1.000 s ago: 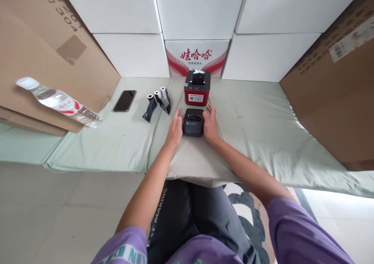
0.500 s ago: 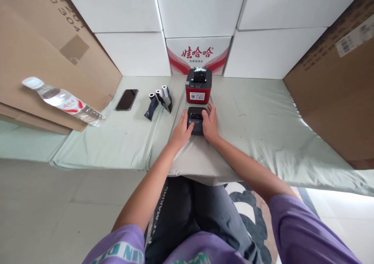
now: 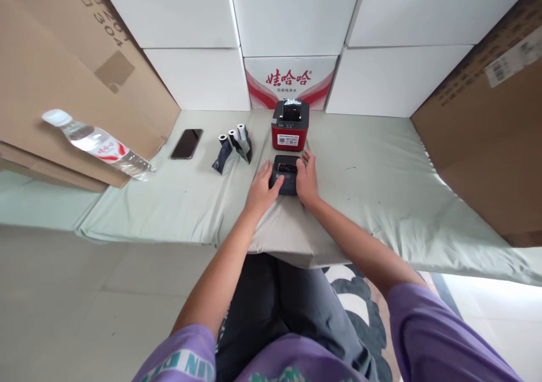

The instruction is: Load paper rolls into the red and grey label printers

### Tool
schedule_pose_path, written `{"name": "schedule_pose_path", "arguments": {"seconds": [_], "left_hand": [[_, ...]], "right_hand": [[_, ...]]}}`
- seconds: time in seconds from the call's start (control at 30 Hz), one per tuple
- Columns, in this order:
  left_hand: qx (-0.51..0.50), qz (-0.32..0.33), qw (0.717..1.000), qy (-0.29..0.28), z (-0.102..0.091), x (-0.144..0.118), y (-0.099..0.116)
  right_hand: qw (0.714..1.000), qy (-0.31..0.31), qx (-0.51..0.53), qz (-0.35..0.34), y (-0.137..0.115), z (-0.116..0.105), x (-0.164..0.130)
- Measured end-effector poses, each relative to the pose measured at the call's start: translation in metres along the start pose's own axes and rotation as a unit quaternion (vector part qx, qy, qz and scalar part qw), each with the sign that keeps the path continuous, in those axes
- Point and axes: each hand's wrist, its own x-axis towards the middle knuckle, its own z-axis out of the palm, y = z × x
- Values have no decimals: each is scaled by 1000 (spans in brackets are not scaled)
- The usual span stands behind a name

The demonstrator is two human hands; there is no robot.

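Observation:
A small black portable printer with a dark window on its top lies on the cloth-covered surface in front of me. My left hand grips its left side, the thumb resting on the top face near the front. On the opposite side my right hand holds it, with the thumb over the right edge by the window. The fingers along the sides are partly hidden. Just behind stands a red and black receipt printer with a white label on its front.
Several small paper rolls in dark wrapping lie left of the printers. Further left are a phone and a water bottle leaning on a cardboard box. White boxes line the back; another cardboard box stands at right.
The whole view has shifted slightly, so things sit a little further right in the picture. Both hands keep their hold on the portable printer, with no clear movement of it.

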Motion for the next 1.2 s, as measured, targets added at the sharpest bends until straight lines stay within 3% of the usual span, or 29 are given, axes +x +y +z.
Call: {"name": "schedule_pose_path", "arguments": {"seconds": [0.23, 1.2], "left_hand": [[29, 24, 999, -27, -6, 3, -4], [-50, -10, 998, 37, -4, 9, -15]], "right_hand": [[1000, 12, -12, -6, 4, 1, 1], [1000, -5, 24, -2, 5, 0, 3]]}}
